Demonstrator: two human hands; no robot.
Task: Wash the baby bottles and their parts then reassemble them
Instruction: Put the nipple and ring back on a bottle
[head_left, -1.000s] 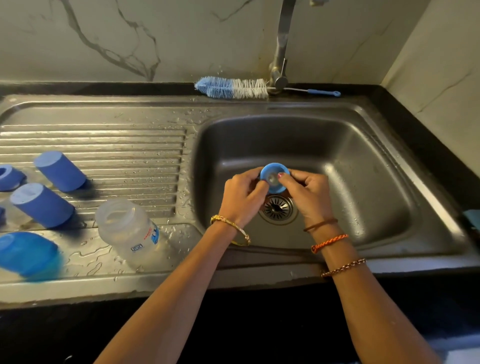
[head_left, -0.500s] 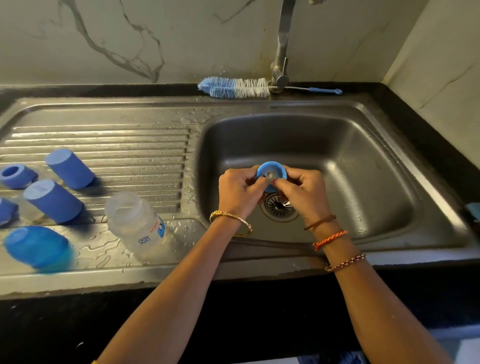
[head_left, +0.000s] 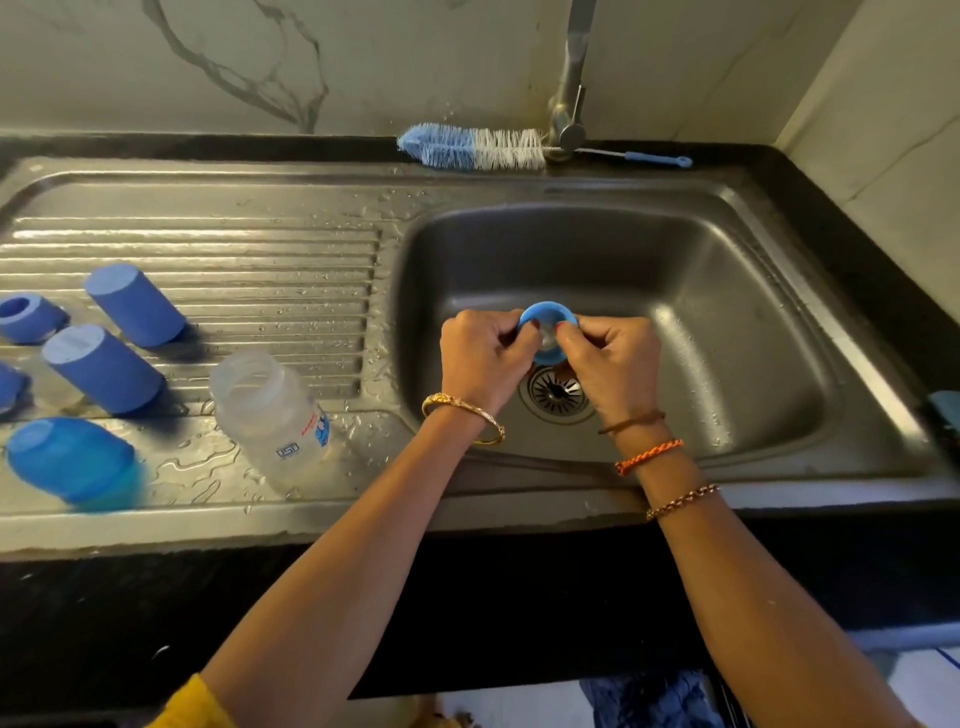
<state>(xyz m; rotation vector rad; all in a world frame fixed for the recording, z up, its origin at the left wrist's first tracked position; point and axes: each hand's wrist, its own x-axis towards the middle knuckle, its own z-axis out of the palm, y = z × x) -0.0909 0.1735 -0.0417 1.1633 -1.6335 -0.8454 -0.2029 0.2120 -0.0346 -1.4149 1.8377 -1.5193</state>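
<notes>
Over the sink basin (head_left: 727, 338), just above the drain (head_left: 557, 392), the person holds a blue bottle collar ring (head_left: 546, 317) between both hands. The left hand (head_left: 480, 358) has its fingers curled onto the ring's rim at 9 o'clock; the right hand (head_left: 610, 361) pinches the rim at 3 o'clock, so each grip is closed on the ring. Something pale shows in the ring's opening, likely the teat, but it is too small to tell.

The ring looks like light, stiff plastic. Being wet, it is probably slippery, so taking it by the outer rim on opposite sides seems the surest hold. A soft teat, if that is what sits inside, would give under the thumbs and should be pressed evenly.

On the drainboard (head_left: 208, 249) at 9 o'clock a clear bottle (head_left: 270, 415) lies on its side, mouth open, apparently empty apart from droplets. Two blue caps (head_left: 135, 304) (head_left: 101, 369) and a rounder blue cup (head_left: 72, 460) rest beyond it, and a second blue ring (head_left: 28, 317) lies at the far left. Water pools around them. A bottle brush (head_left: 470, 148) lies behind the basin at 12 o'clock, beside the tap (head_left: 569, 114). The basin holds no standing water.
</notes>
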